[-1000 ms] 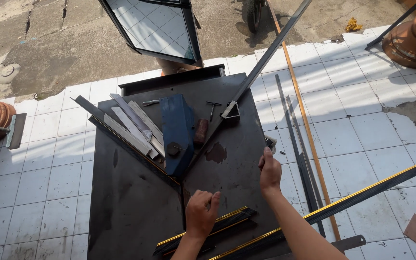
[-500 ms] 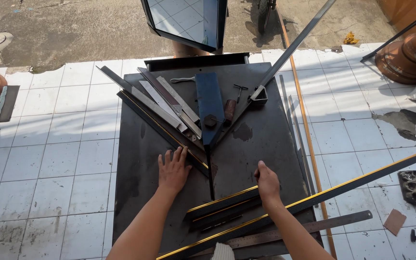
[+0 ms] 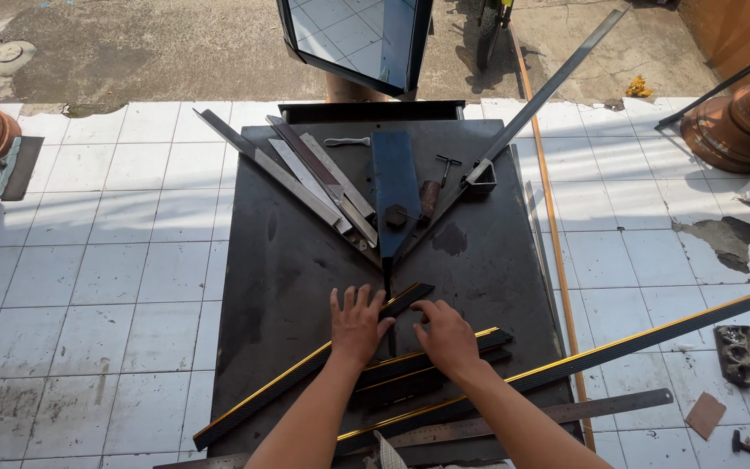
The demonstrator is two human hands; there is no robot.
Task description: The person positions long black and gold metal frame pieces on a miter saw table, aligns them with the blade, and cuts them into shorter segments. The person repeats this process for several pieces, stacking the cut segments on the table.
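My left hand [image 3: 358,323] lies flat, fingers spread, on a long black moulding strip with a gold edge [image 3: 288,378] that runs diagonally across the dark work board [image 3: 271,260]. My right hand [image 3: 446,334] rests palm down just to its right, fingers near the strip's mitred end [image 3: 414,293] and over shorter black-and-gold strips [image 3: 444,356]. A blue mitre cutter [image 3: 395,187] sits at the board's centre, its blade pointing toward my hands.
Several grey metal profiles [image 3: 310,182] lie at the board's upper left. A long black-and-gold moulding [image 3: 653,339] crosses the right side. A steel ruler [image 3: 549,415] lies near the front edge. A framed mirror [image 3: 353,39] leans at the back. Terracotta pots [image 3: 731,122] stand right.
Both hands have moved together toward the board's middle; my left hand now presses on the long gold-edged strip, which lies diagonally under it. The view has shifted slightly.
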